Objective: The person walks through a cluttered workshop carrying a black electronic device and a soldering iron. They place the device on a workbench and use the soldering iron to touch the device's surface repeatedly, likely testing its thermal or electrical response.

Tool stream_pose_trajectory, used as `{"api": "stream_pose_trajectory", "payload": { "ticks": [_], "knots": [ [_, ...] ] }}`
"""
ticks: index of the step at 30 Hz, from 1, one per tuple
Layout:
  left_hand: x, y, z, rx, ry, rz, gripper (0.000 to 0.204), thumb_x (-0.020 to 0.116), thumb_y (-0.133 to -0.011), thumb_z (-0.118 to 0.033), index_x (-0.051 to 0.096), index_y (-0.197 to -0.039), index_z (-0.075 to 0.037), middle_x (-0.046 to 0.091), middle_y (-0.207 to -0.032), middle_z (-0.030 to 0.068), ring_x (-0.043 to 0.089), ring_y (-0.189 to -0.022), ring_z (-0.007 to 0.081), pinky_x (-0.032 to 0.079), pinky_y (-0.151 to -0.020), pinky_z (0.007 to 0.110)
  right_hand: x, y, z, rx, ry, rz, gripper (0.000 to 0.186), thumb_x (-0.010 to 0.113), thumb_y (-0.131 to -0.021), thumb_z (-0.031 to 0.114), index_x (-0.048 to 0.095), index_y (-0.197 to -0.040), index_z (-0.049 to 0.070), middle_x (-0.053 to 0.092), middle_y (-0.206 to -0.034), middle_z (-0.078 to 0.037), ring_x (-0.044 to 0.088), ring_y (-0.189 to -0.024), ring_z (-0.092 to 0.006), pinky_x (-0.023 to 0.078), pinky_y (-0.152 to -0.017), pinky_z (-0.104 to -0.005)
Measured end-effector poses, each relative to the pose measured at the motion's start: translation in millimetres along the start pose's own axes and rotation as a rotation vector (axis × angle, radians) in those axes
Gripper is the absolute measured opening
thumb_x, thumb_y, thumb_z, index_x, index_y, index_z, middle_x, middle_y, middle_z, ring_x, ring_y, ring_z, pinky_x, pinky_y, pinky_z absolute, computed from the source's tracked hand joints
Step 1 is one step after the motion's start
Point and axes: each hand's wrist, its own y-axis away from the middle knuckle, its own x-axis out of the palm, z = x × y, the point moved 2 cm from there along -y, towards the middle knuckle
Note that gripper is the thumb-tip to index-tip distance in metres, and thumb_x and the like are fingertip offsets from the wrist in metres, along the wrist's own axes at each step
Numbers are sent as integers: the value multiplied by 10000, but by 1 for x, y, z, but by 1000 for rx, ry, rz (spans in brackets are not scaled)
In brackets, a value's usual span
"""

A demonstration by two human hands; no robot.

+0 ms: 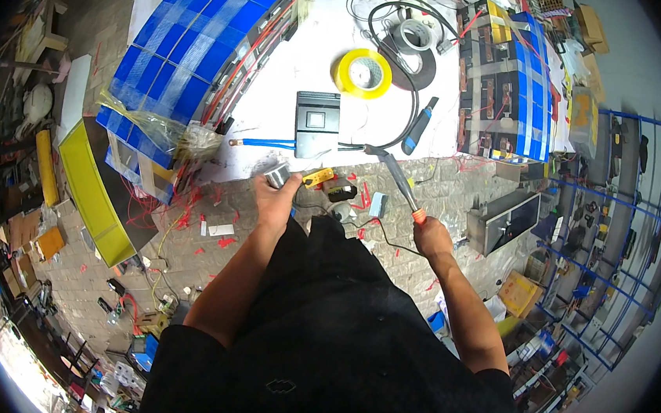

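My left hand (277,202) is closed round a silver cylinder, apparently a solder spool (276,177), at the table's near edge. A thin wire seems to run from it toward the right. In my right hand (433,238) is a soldering iron (401,180), gripped by its orange-red handle end. Its long grey shaft points up and left, and its bent tip is at the table edge, by the end of a black cable (412,127). Beyond the tip lies a flat black box (317,123) with a small screen. Blue cables (266,142) with a metal lug stick out of its left side.
Blue-wrapped battery packs (199,49) stand left, with another battery pack (524,83) at right. Yellow tape (343,75), grey tape (396,38) and a blue-black utility knife (421,126) lie on the white tabletop (259,106). Below are a yellow tool (318,178), red scraps and a metal box (490,228).
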Motion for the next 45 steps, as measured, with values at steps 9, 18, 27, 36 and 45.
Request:
{"api": "stream_pose_trajectory", "payload": {
  "ticks": [9,18,27,36,45],
  "knots": [
    [64,1,-28,238,-327,66,619,835,-777,-251,467,-1190,24,669,-1029,163,673,-917,243,540,-843,379,6,-2,-2,-27,-19,-25,404,596,-952,395,706,-1009,11,714,-1012,-278,687,-985,-458,541,-858,-540],
    [89,0,-28,196,-489,-4,632,836,-779,-276,458,-1167,50,664,-1060,195,678,-960,283,532,-876,387,-1,5,5,21,-16,5,411,600,-955,413,710,-1046,27,716,-1025,-276,690,-990,-455,543,-863,-535],
    [87,-5,-23,205,-462,13,635,825,-771,-293,449,-1176,20,666,-1061,216,677,-978,346,520,-902,428,2,-1,1,4,-20,2,398,611,-952,398,710,-1056,27,717,-1007,-274,690,-981,-458,547,-855,-529],
    [90,2,-31,209,-464,2,643,827,-757,-287,461,-1184,24,674,-1049,217,683,-963,337,529,-885,425,-2,2,4,-7,11,2,399,595,-958,406,708,-1032,31,718,-1008,-271,691,-979,-458,549,-849,-532],
    [91,0,-28,173,-464,6,649,825,-761,-284,456,-1194,28,675,-1058,217,684,-968,336,529,-888,419,0,0,3,7,-17,-4,368,615,-949,380,712,-1019,32,719,-1004,-268,694,-972,-454,549,-850,-530]
  ]
}}
